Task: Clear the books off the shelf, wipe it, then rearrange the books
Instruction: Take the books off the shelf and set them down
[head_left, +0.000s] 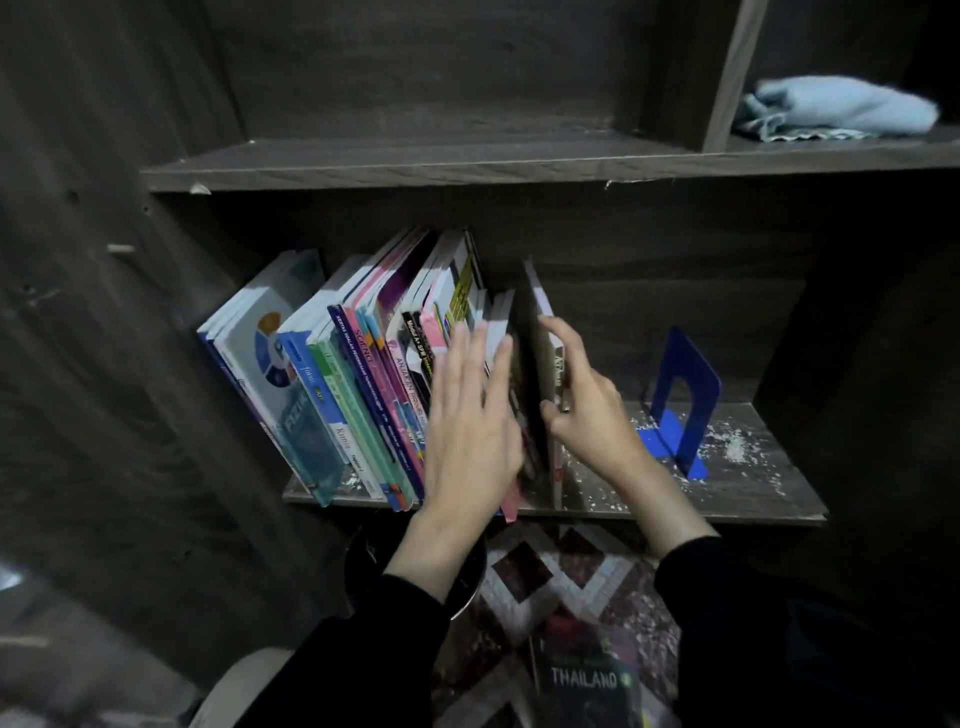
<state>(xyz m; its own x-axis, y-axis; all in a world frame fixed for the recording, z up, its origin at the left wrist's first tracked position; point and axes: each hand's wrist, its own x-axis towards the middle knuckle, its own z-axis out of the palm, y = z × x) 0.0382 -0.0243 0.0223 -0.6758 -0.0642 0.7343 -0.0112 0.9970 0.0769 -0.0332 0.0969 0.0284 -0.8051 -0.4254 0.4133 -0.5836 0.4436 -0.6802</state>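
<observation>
Books (353, 384) stand in a row on the left part of the lower shelf (753, 486), and they all lean to the left. The left hand (470, 421) lies flat on the right end of the row. Its fingers are straight and close together, and they press on the spines. Just beside it, the right hand (587, 410) holds a thin dark book (543, 358). The fingers curl over the far side of the cover and the thumb pinches the near edge. The thin dark book stands almost straight up, with a small dark gap between it and the row. Both arms wear black sleeves (363, 649).

To the right of the right hand, a blue bookend (685, 384) stands on the same shelf, apart from the books. White bits (735, 447) and dust lie on the wood around it.

Higher up is the upper shelf (415, 161). A light blue cloth (841, 109) lies bunched up in its right box.

Down on the floor is a rug (561, 571) with diamond shapes. A dark floor book (587, 680) with the word THAILAND lies on it, near the bottom edge. A round dark thing (374, 561) sits under the left wrist, but I cannot tell what it is.
</observation>
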